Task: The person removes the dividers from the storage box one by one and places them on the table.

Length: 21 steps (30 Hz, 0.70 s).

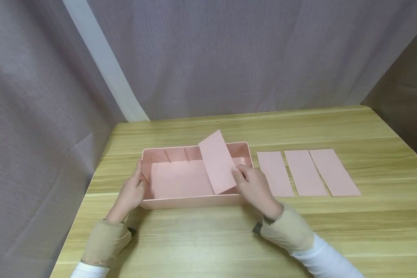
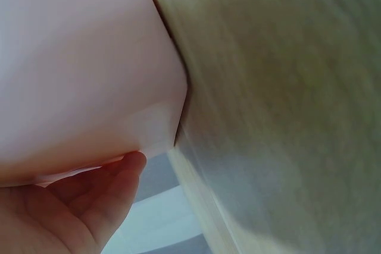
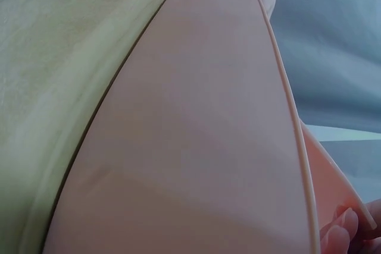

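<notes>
A long pink plastic box point(image 1: 180, 202) stands on the table, with thin vertical ridges on its inner walls. My left hand point(image 1: 129, 193) holds the box's left end wall; in the left wrist view its fingers point(image 2: 122, 185) lie along that end. Between thumb and fingers, my right hand point(image 1: 255, 187) pinches a flat pink divider panel point(image 1: 216, 162) by its lower right edge. The panel is held tilted over the right part of the box, its top rising above the back rim. In the right wrist view the panel point(image 3: 324, 176) shows behind the box's front wall point(image 3: 196, 117).
Three more pink panels, a left one point(image 1: 276, 173), a middle one point(image 1: 305, 173) and a right one point(image 1: 334, 172), lie flat in a row right of the box. The wooden table point(image 1: 208, 239) ends at a grey curtain point(image 1: 229, 58) behind.
</notes>
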{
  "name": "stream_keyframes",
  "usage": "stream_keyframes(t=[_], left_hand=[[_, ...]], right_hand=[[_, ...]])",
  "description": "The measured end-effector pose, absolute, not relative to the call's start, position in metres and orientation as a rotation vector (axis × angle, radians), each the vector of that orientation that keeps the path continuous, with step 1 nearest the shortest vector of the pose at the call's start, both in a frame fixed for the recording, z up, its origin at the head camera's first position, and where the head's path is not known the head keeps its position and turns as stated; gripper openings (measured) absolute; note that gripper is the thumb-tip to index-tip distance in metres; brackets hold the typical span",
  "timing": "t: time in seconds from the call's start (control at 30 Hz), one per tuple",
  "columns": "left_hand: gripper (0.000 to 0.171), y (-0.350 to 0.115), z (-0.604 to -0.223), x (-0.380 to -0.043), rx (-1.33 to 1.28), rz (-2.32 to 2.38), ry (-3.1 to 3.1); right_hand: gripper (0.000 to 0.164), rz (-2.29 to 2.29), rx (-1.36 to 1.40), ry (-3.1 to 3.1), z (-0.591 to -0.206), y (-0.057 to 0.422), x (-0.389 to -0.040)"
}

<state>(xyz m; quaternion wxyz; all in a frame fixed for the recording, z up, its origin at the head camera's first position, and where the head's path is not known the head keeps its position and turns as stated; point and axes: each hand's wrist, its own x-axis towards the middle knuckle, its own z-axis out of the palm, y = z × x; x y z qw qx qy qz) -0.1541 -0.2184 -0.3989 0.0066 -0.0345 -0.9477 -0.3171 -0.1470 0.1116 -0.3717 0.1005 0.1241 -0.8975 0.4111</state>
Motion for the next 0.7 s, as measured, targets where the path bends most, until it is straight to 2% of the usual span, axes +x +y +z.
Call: stream_keyframes(t=[0.7], left_hand=[[0.059,-0.219,-0.4,-0.154,-0.089,-1.016,-2.988]], right_hand=[[0.033,1.323,0.275,-2.669,-0.369,0.133,-0.143]])
